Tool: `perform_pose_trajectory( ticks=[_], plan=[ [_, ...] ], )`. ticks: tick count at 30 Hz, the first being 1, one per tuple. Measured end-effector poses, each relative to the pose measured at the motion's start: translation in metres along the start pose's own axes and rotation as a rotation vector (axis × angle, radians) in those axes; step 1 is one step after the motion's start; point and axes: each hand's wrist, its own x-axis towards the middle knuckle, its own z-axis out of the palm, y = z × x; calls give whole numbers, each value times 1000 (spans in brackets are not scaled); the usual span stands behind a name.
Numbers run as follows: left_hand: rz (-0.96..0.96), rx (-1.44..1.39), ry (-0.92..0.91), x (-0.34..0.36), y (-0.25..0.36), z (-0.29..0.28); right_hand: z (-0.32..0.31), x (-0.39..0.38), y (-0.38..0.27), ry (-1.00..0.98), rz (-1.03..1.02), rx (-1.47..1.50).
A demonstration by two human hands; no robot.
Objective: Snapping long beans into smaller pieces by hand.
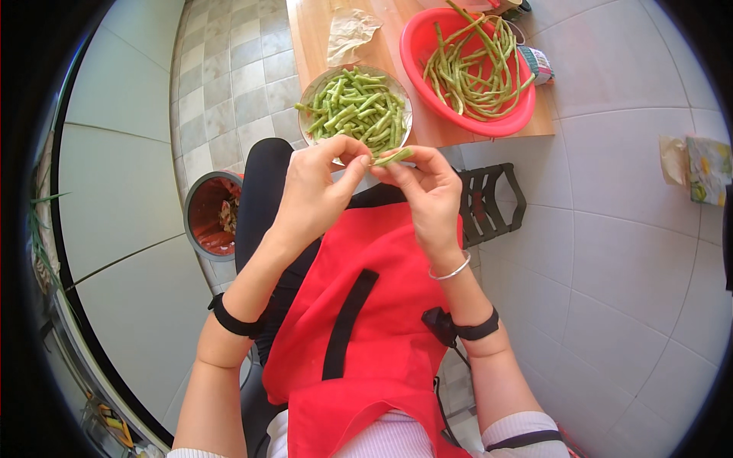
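Note:
My left hand (317, 183) has thumb and forefinger pinched at the left end of a short green bean piece (397, 156), which my right hand (427, 198) grips between thumb and fingers. Both hands meet just in front of a round plate (307, 99) heaped with cut bean pieces (355, 103). To the right of the plate, a red plastic basin (412, 53) holds several long, uncut beans (477, 72). A red apron (397, 320) covers my lap beneath my hands.
The wooden table (313, 23) carries a crumpled pale bag (347, 34) and a small packet (534, 65). A waste bin (197, 214) with scraps stands left of my leg. A dark slatted plastic object (489, 214) is below the table, beside the tiled wall (626, 259).

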Motion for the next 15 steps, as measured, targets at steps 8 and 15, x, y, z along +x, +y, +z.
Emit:
perform_pose_trajectory(
  ticks=[8, 15],
  plan=[
    [-119, 355, 324, -15, -80, -56, -14, 11, 1, 114, 38, -91],
    [-528, 948, 351, -84, -223, -137, -21, 45, 36, 149, -66, -549]
  ],
)
